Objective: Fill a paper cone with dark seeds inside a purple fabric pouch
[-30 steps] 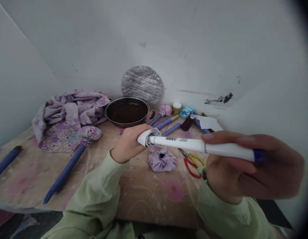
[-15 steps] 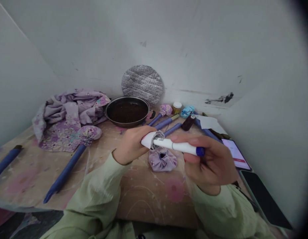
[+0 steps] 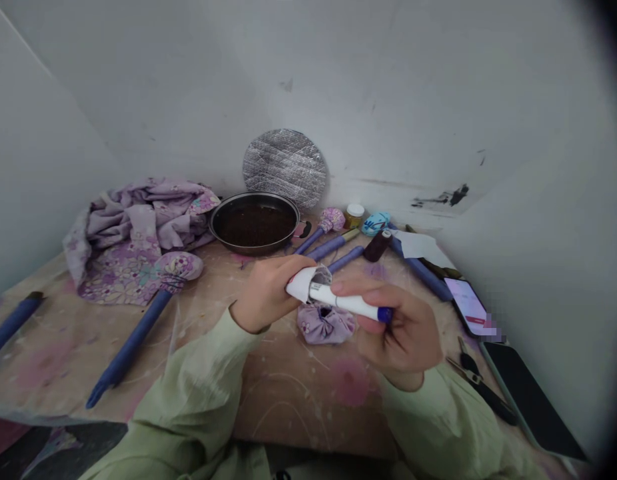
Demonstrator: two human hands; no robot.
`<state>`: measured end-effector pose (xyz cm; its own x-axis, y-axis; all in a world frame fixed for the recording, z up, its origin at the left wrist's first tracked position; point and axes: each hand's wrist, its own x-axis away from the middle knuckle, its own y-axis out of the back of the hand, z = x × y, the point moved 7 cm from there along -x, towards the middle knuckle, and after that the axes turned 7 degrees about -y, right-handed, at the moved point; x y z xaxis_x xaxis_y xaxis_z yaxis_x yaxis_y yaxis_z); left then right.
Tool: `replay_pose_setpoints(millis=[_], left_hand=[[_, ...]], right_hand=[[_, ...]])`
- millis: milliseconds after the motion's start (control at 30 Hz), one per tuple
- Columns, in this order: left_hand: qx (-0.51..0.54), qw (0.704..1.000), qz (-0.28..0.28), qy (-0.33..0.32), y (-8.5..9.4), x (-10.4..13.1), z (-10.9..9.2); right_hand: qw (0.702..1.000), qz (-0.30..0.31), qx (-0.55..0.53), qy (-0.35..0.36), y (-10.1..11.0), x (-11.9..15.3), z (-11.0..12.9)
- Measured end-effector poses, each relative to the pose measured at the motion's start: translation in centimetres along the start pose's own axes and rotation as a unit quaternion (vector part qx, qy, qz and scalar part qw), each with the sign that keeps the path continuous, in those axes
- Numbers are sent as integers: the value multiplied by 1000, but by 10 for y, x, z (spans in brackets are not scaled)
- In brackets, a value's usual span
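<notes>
My left hand [image 3: 266, 290] grips the near, rounded end of a white tube [image 3: 333, 299] with a silvery torn wrap at its mouth. My right hand [image 3: 401, 327] holds the same white tube along its length, fingers over it, with the blue end cap [image 3: 385, 314] by my fingertips. The tube is held above a gathered purple floral fabric pouch [image 3: 324, 323] lying on the table [image 3: 288, 393].
A dark pan [image 3: 256, 223] with brown contents stands at the back, a silver round mat [image 3: 285, 167] behind it. Purple floral cloth [image 3: 133, 233] lies at the left. Several blue sticks [image 3: 131, 347], a small jar [image 3: 354, 215], a thread spool [image 3: 377, 246], a phone [image 3: 470, 305] and small scissors [image 3: 476, 380] surround.
My right hand has slid along the white tube toward my left hand and moved away from the camera, uncovering the phone and scissors at the right. My left hand has held steady.
</notes>
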<state>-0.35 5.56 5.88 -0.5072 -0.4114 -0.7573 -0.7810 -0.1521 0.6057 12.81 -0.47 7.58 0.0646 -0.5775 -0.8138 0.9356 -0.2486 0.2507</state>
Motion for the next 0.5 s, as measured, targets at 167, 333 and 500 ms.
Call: replay_pose_setpoints(millis=[167,333,500], left_hand=[[-12,1000,-2,5,-1,1,2],[-3,1000,13,19,-6,2,3],[-19,1000,1,14,-5,3,6]], right_hand=[[1000,-11,-29,4,1,1,-1],[996,-70,-48,-41,5,3,-8],[996,-43,-42,-65,2,3,-12]])
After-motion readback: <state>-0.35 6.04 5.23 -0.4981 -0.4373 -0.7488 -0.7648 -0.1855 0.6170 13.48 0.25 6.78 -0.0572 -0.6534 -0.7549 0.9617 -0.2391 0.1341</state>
